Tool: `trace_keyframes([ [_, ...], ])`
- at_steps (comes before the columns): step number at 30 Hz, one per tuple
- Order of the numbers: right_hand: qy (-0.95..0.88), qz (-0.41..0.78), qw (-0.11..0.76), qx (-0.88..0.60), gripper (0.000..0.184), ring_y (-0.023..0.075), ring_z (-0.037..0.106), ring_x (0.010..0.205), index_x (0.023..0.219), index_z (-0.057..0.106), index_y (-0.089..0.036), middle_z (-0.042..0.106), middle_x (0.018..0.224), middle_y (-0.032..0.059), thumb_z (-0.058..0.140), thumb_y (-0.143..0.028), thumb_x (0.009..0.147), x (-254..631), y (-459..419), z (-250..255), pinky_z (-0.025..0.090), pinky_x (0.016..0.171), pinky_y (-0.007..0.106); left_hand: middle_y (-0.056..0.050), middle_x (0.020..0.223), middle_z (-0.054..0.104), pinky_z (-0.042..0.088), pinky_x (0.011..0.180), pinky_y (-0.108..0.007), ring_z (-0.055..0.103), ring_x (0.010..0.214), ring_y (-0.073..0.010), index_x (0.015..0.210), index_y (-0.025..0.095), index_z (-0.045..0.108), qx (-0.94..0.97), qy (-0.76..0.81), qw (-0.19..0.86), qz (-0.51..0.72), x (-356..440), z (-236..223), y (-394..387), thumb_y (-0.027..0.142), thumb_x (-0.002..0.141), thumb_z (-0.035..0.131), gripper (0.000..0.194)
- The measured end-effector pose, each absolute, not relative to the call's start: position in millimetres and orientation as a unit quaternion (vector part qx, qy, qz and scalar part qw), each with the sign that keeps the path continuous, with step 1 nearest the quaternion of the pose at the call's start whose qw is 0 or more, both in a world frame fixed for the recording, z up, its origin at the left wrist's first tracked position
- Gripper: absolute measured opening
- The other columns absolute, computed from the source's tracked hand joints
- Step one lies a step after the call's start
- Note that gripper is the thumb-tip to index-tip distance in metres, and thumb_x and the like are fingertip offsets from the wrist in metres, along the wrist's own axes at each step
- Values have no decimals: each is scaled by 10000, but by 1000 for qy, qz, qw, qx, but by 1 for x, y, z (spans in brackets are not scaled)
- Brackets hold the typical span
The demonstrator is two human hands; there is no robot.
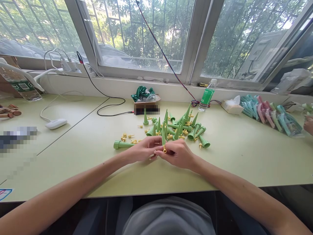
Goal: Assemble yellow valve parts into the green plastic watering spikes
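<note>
My left hand (pixel 144 149) is closed around the lower part of a green plastic watering spike (pixel 163 135), which points up and away from me. A small yellow valve fitting (pixel 164 149) sits at its near end, between the fingertips of my right hand (pixel 179 152). My fingers hide the joint, so I cannot tell how far the two parts engage. Just beyond both hands lies a pile of green spikes (pixel 183 128), some upright and some on their sides, mixed with yellow fittings (pixel 124 136). Another green spike (pixel 123 145) lies beside my left wrist.
Behind the pile stands a small box (pixel 146 101) with crumpled green plastic. A water bottle (pixel 206 98), tissue box (pixel 232 106) and bagged pastel items (pixel 271 112) line the back right. A white device (pixel 56 123) lies left. Another person's hand (pixel 308 124) shows at right.
</note>
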State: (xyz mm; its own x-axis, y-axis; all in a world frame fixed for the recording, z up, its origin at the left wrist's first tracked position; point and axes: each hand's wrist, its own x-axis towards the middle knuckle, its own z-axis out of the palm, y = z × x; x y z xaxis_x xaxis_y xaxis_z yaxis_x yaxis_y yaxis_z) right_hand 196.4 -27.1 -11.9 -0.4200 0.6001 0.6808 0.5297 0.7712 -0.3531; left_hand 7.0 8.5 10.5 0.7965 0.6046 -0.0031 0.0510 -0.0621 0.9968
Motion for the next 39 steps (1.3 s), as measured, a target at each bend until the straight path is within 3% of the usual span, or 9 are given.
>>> trace_keyframes([
  [6,-818,68,442,-362,554,65,279,440,526,324,-199,366,441,-58,544,-480,949,196,-26,-10,244,464,220,-47,838,604,376,493,-205,447,598,-82,957,119,625,741,244,572,253,8,11,12,473,907,634,358],
  [14,-751,36,489,-441,555,77,219,457,540,239,-207,269,465,-56,459,-442,992,198,-22,-10,216,466,247,20,647,551,397,548,-224,453,583,-99,732,168,553,857,316,268,305,8,8,12,272,885,604,193],
  [24,-764,41,476,-434,529,77,206,463,568,245,-206,268,487,-59,433,-421,1014,199,-20,-12,204,476,252,24,638,649,393,547,-224,514,528,-99,796,180,610,887,326,212,250,2,11,17,349,865,651,187],
  [27,-764,45,475,-435,522,79,199,463,579,240,-208,247,488,-62,423,-427,1016,198,-21,-10,199,478,251,35,578,617,382,538,-221,475,486,-89,843,176,636,870,329,173,323,-1,15,18,396,888,635,225],
  [30,-763,57,476,-434,514,80,194,464,589,230,-211,230,496,-65,425,-422,1015,198,-21,-10,198,480,252,40,524,541,368,531,-224,419,469,-89,750,174,592,824,368,107,417,-5,19,24,383,955,534,298],
  [32,-763,66,479,-430,502,81,196,468,598,229,-212,225,505,-67,434,-402,1014,198,-21,-10,199,484,251,19,569,564,383,562,-239,460,509,-107,745,175,587,804,413,52,425,-9,19,31,348,975,490,304],
  [35,-764,81,476,-428,474,82,203,475,617,238,-213,228,521,-69,434,-380,1016,198,-20,-10,201,490,249,-69,827,687,441,679,-294,615,751,-197,861,170,639,819,465,-24,335,-16,14,45,294,954,485,219],
  [39,-772,102,462,-425,463,84,206,475,630,246,-215,233,527,-71,430,-384,1020,198,-19,-10,191,492,250,-131,923,687,471,739,-354,640,929,-287,956,152,652,841,504,-26,195,-23,6,57,251,952,434,240],
])
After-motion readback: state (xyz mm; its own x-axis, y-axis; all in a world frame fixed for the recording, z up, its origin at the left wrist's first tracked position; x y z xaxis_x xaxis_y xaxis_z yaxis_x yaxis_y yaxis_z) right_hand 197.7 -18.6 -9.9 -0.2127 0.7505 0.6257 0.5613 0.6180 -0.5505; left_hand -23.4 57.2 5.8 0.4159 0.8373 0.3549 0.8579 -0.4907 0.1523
